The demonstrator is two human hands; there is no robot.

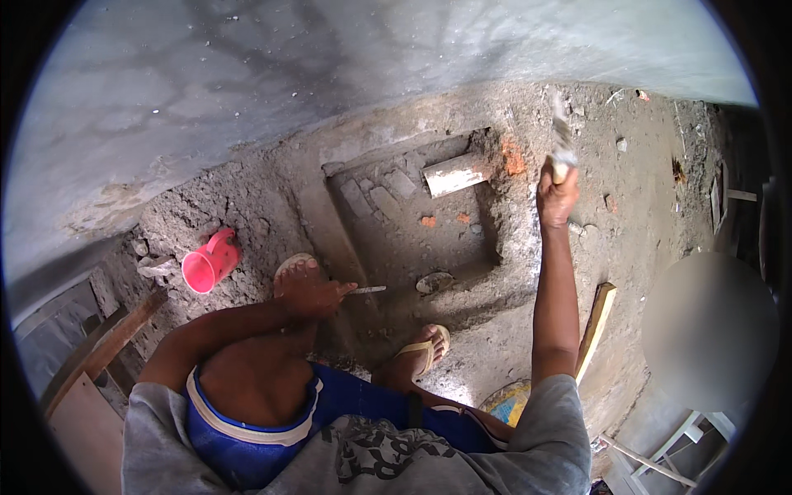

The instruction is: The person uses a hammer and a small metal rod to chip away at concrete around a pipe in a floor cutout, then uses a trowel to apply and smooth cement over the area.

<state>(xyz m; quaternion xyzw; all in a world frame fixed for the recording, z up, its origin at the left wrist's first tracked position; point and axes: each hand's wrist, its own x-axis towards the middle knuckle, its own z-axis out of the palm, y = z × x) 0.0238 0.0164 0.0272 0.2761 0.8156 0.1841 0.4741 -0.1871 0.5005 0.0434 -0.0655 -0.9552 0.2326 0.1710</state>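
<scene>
My right hand (557, 196) grips the light handle of a motion-blurred tool (562, 136) raised to the right of a square pit (491, 252); its head points toward the wall. My left hand (318, 289), beside my sandalled left foot, holds a thin grey metal tool (365, 290) pointing right over the pit's left edge. Inside the pit lie a white pipe piece (452, 177), several grey rubble slabs (385, 202) and small orange brick bits (428, 221). Orange fragments (512, 155) sit on the right rim.
A grey plastered wall (371, 49) runs behind the pit. A pink plastic mug (206, 268) lies on rubble at left, near wooden planks (124, 338). A timber batten (594, 326) lies right of my arm. A white frame (676, 441) stands at lower right.
</scene>
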